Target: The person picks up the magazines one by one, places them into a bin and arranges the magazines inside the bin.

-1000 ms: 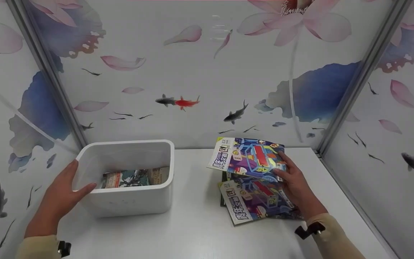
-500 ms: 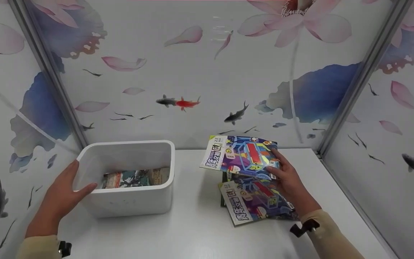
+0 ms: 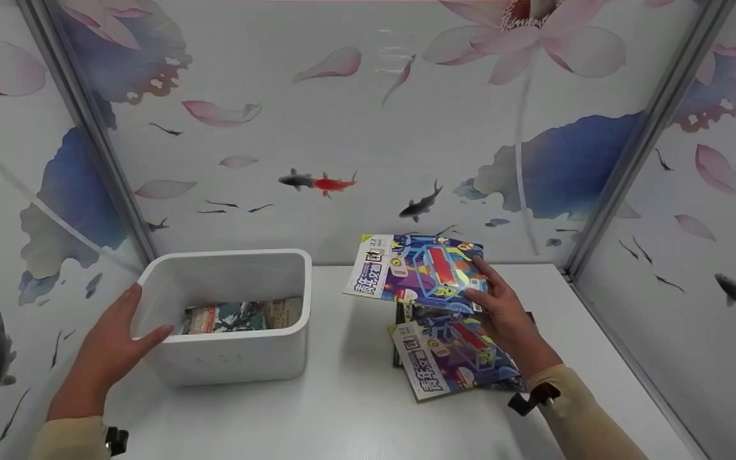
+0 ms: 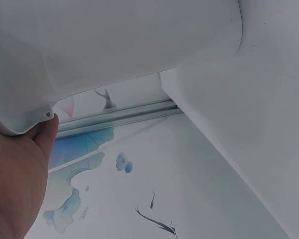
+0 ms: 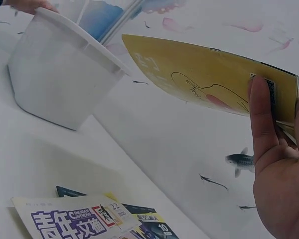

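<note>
My right hand (image 3: 513, 322) pinches a colourful magazine (image 3: 429, 268) by its right edge, thumb on top, and holds it above the table. Its yellow back cover (image 5: 199, 74) faces the right wrist camera, with fingers (image 5: 260, 117) pressed against it. Below it lies a magazine (image 3: 429, 358) with a matching cover, on top of darker ones that are mostly covered. On the left, my left hand (image 3: 111, 348) grips the rim of a white plastic bin (image 3: 234, 361) at its left side. Printed magazines or books (image 3: 240, 317) lie inside the bin.
Bin and pile stand on a white table (image 3: 342, 421), with a gap between them. White panels (image 3: 368, 128) printed with lotus flowers and fish enclose it at the back and both sides. Metal posts (image 3: 643, 140) stand at the back corners.
My right hand has moved left and slightly up with the magazine, toward the bin. The left hand, the bin and the pile stay where they were.
</note>
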The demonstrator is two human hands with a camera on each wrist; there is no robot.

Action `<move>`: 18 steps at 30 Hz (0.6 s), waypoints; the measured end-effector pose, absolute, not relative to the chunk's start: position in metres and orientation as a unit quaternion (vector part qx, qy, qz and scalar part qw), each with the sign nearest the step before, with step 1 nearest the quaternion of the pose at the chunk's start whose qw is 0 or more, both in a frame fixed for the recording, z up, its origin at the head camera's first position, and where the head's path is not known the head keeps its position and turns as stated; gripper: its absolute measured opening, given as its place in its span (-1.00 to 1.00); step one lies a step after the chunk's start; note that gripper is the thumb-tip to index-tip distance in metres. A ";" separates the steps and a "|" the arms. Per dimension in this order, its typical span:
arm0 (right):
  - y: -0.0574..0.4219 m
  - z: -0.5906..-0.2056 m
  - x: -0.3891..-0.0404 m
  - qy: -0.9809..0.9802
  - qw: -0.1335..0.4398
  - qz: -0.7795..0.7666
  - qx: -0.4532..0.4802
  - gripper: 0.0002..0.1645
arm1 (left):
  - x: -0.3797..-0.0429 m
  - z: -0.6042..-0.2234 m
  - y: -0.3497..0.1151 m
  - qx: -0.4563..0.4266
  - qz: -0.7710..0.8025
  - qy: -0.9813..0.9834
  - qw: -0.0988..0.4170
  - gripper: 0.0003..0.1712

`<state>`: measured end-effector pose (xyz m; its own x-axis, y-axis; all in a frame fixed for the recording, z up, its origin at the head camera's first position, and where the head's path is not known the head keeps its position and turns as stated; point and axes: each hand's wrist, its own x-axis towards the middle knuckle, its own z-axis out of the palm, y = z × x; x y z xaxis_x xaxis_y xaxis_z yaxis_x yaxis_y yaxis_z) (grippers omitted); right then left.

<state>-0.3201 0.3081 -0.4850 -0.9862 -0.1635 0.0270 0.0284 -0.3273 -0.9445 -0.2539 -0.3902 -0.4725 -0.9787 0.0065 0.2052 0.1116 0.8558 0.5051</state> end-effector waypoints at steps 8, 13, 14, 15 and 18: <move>0.298 -0.481 -0.323 0.583 0.055 -0.808 -0.073 0.01 | -0.254 -0.472 -0.390 -0.029 -0.271 -0.957 0.098 0.36; 0.288 -0.477 -0.324 0.577 0.062 -0.811 -0.071 0.02 | -0.254 -0.473 -0.391 -0.032 -0.272 -0.956 0.100 0.36; 0.286 -0.476 -0.325 0.573 0.064 -0.814 -0.071 0.02 | -0.254 -0.473 -0.390 -0.032 -0.273 -0.956 0.100 0.37; 0.283 -0.475 -0.325 0.571 0.066 -0.815 -0.073 0.03 | -0.254 -0.473 -0.391 -0.031 -0.274 -0.956 0.099 0.37; 0.276 -0.472 -0.327 0.564 0.065 -0.820 -0.074 0.03 | -0.255 -0.473 -0.391 -0.029 -0.274 -0.956 0.097 0.38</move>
<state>-0.3269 0.2763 -0.4723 -0.9806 -0.1900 0.0482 0.0230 -0.3559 -0.9342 -0.2546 -0.3911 -0.4728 -0.9797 0.0018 0.2005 0.1078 0.8480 0.5189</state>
